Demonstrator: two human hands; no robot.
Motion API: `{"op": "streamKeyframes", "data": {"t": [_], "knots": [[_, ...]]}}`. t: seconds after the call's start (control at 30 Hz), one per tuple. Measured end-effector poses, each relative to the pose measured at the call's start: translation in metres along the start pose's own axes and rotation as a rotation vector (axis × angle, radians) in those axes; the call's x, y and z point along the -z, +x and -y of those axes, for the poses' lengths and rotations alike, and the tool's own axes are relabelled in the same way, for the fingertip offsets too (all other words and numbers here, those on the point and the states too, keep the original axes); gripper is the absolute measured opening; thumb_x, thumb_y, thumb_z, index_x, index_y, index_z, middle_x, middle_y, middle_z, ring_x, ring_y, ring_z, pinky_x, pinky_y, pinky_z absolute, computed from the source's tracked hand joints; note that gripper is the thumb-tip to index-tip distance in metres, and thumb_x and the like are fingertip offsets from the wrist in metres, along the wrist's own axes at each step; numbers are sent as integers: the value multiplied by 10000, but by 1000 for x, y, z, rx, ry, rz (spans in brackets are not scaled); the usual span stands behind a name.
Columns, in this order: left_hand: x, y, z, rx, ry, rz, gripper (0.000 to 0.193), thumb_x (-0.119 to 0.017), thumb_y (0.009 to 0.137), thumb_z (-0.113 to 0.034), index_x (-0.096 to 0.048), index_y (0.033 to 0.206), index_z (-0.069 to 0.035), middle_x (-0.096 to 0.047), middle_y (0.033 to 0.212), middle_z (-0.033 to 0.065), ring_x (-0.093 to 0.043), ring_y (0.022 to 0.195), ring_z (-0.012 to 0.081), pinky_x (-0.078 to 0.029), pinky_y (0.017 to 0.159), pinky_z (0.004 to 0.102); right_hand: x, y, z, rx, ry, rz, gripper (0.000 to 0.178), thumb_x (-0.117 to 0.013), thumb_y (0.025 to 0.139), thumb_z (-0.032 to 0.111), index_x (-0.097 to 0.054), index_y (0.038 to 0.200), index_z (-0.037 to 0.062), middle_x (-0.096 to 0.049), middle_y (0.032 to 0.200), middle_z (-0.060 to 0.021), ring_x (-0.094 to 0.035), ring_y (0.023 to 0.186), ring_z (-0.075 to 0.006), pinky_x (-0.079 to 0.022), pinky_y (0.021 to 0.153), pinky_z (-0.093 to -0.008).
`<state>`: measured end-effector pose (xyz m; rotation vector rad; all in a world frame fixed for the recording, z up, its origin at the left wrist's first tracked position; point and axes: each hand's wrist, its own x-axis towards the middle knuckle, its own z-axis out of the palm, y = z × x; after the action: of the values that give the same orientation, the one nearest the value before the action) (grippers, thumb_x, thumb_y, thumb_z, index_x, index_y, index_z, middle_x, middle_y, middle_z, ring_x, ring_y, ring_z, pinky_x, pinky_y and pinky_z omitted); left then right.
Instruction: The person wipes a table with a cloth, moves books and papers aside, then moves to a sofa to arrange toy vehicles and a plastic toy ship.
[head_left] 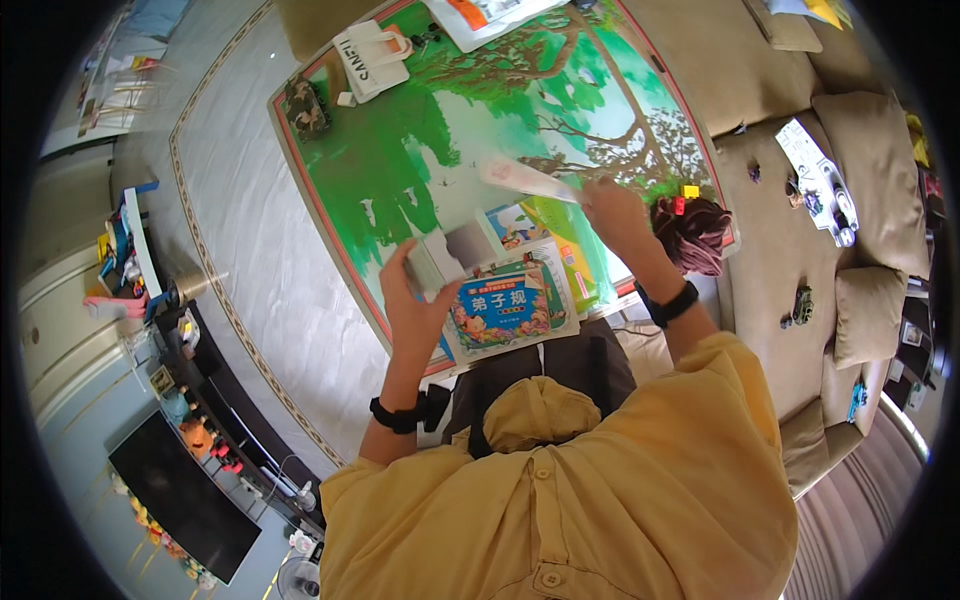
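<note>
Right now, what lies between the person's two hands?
In the head view, between the left hand holding a grey-white booklet and the right hand holding a thin pink book, colourful picture books lie on the green mat.

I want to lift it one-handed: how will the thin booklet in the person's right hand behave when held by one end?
The booklet looks thin and long, so it is probably floppy and light. The right hand grips only one end, and the free end seems to droop slightly. Its pale cover may be glossy, so possibly a little slippery.
</note>
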<state>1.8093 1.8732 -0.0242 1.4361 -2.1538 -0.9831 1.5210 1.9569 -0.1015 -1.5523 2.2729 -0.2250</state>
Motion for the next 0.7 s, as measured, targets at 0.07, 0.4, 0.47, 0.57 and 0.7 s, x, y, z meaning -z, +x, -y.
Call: {"op": "streamKeyframes", "data": {"t": [0.07,0.4,0.47,0.57,0.7], "knots": [[6,10,14,106,-50,-57,691,-772,667,-113,-430,1262,-34,-465,1188,154,-465,1102,313,-398,927,390,-18,26,13,75,-1,-2,132,-556,749,57,-591,876,62,-588,888,-157,-616,802,-319,-519,637,-412],[18,38,36,34,-693,4,696,-743,685,1,-391,1280,-69,-397,1358,116,-454,1200,236,-405,1000,362,-52,58,70,265,24,108,312,-654,660,-2,-609,964,57,-587,1011,-144,-573,982,-307,-517,773,-376],[20,39,33,-16,-687,-23,699,-744,678,15,-399,1279,-71,-392,1364,119,-442,1217,236,-391,1009,365,-51,52,68,232,131,63,338,-611,690,-15,-604,1021,49,-588,1100,-158,-559,1019,-319,-489,834,-387],[19,44,33,-191,-555,-50,645,-724,747,-97,-410,1309,-57,-422,1343,126,-458,1202,227,-398,992,353,-38,42,67,201,288,-93,355,-569,728,-16,-591,1077,47,-589,1116,-164,-558,1030,-326,-479,841,-399],[14,45,48,10,-759,-3,633,-704,706,19,-435,1272,-70,-416,1355,140,-406,1266,254,-332,1040,353,12,21,102,7,720,-35,247,-539,805,-1,-610,1039,24,-629,979,-162,-625,817,-303,-493,700,-337]]}}
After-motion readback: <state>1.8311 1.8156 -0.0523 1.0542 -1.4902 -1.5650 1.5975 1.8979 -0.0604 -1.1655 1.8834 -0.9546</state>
